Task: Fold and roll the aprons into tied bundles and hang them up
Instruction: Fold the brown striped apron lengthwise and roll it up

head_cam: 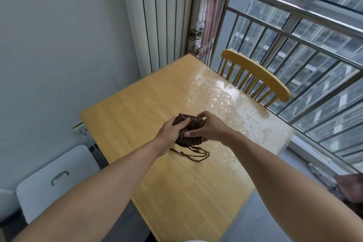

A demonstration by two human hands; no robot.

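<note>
Both hands, left [170, 130] and right [206, 126], grip the rolled apron [189, 130] above the surface [137, 100]; its straps [193, 154] trail down.

A pale grey wall [59, 45] runs along the left, meeting a white ribbed radiator [161, 15] in the corner. A light wooden table [149, 92] fills the middle, its far side glossy with daylight (the sheen is patchy). A yellow wooden chair [257, 76] stands at its far edge, before a railed window [294, 45] facing apartment blocks. A floral curtain [200, 29] hangs beside the radiator. A white lidded bin, perhaps, [57, 180] sits low on the left.
</note>
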